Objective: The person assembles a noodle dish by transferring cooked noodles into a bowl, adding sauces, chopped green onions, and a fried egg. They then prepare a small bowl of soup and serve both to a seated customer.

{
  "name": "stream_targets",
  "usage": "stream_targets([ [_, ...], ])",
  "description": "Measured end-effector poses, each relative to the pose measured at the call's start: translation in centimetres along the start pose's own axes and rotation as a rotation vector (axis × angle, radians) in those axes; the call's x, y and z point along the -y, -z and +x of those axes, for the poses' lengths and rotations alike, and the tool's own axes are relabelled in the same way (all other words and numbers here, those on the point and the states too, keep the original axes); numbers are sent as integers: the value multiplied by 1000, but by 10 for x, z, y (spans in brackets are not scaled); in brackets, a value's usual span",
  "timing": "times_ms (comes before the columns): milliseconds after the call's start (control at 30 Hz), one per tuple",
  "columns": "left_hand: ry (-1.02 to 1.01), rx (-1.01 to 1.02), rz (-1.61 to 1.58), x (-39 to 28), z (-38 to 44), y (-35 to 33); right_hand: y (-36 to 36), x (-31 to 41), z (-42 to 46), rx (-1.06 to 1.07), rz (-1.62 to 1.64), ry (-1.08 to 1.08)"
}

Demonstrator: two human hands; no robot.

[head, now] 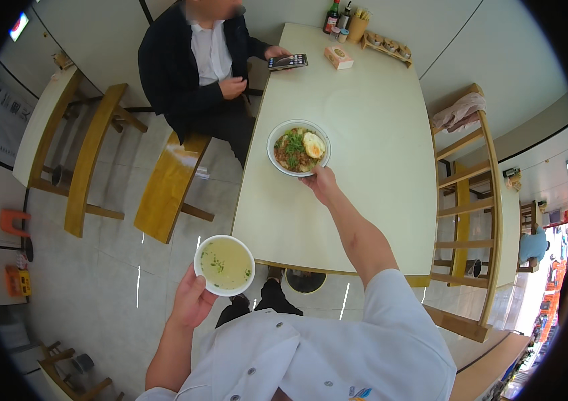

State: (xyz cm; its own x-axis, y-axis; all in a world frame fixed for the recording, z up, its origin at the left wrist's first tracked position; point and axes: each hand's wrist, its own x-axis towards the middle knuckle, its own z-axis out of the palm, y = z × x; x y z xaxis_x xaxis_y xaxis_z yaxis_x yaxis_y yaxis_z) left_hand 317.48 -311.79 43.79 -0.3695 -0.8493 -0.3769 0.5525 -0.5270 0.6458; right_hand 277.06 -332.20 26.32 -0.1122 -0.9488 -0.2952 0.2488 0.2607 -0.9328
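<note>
My left hand (192,296) grips a small white bowl of pale broth (224,265) with chopped green herbs on top. It is held beside the near left corner of the table (364,210). My right arm reaches over the table, and my right hand (322,183) has thumb and fingers on the near rim of a larger white bowl (272,155). Inside that bowl lie minced meat, chopped greens (294,143) and a fried egg (314,145). Whether the larger bowl rests on the tabletop or is slightly raised, I cannot tell.
A seated person (203,75) holds a smartphone (288,61) over the table's left edge. At the far end stand a tissue box (339,57), sauce bottles (331,17) and a condiment rack (388,47). A wooden bench (163,195) is left; a bin (306,281) sits under the near edge.
</note>
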Motion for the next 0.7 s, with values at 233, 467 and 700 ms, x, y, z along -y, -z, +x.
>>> stream_targets([
  [233,48,7,45,9,48,18,-5,-4,21,-57,80,-36],
  [467,146,16,98,10,83,16,6,-12,16,-5,66,-76],
  [700,239,96,86,39,139,23,-33,15,-106,11,169,-287],
])
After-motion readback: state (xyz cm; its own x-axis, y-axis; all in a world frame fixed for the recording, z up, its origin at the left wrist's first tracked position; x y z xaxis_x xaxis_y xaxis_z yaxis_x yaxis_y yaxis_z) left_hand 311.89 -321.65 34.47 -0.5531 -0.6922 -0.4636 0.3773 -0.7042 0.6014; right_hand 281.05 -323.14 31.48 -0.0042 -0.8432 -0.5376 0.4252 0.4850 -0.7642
